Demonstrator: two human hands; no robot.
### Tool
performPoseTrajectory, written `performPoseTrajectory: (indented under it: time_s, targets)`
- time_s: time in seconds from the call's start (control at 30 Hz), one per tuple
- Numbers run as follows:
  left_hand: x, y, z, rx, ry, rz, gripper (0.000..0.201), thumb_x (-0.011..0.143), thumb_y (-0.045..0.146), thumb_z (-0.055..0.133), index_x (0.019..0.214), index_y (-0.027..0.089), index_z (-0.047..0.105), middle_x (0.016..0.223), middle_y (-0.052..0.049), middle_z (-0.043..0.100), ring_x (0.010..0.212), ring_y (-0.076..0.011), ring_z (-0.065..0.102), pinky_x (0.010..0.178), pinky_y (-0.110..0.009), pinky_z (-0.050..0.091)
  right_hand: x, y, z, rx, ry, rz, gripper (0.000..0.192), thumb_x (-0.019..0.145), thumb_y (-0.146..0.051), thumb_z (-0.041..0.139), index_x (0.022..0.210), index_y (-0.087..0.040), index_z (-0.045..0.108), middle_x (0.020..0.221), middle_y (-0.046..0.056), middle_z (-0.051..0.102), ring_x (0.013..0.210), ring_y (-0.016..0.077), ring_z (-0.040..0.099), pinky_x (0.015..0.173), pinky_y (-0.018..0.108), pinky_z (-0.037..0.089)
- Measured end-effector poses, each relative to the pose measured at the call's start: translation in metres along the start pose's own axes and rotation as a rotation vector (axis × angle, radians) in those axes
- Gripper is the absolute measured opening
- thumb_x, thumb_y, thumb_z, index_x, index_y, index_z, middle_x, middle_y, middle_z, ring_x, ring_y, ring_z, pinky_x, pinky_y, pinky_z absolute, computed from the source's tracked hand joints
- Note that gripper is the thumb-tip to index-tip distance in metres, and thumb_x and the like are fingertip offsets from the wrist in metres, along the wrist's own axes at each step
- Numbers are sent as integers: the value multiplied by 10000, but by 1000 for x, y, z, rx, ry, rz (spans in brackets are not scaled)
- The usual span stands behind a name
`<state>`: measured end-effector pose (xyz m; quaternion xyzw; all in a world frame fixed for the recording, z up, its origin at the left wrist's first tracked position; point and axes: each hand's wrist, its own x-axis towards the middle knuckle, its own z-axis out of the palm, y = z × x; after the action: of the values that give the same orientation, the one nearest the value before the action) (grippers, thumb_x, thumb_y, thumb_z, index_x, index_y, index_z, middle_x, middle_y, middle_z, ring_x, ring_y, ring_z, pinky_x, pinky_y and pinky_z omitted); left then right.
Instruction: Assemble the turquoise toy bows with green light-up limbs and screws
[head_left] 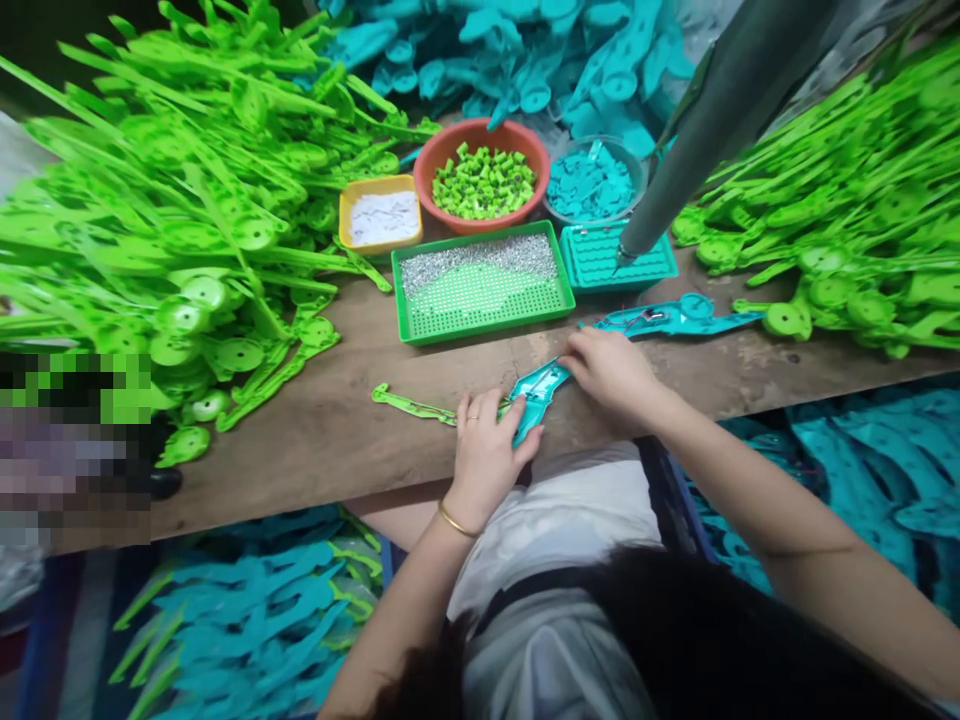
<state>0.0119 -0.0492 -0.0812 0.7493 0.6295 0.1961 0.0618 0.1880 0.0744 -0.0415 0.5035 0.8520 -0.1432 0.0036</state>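
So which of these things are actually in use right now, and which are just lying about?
In use:
left hand
right hand
teal part held by both hands
green part beside it

Lying about:
red bowl
yellow dish
green tray
green pile

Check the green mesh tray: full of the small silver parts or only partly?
Partly full. In the green tray the silver parts lie banked along the far side, and bare green mesh shows across the near half.

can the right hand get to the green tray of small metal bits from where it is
Probably yes: the right hand rests on the teal piece, and the green tray lies just beyond it across bare wooden table, with nothing between.
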Motion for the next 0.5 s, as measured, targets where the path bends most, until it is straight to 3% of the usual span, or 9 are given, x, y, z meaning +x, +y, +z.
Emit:
performPoseTrajectory:
  time_s: [0.3,0.5]
  targets:
    - [1,-2,0,0,-13,-10,375,866,428,582,1150,196,663,1163,-138,583,1104,-283,543,1060,-529,353,1,-5,-6,-167,-61,21,254,903,-222,435,817,-156,665,905,88,694,859,228,614,709,351,280]
    - [2,-2,-1,16,-9,29,357,869,401,578,1137,180,663,1139,-136,595,1065,-290,541,1015,-524,402,0,-9,-6,-201,-3,-43,242,889,-220,473,855,-154,704,958,129,674,975,277,561,792,391,314]
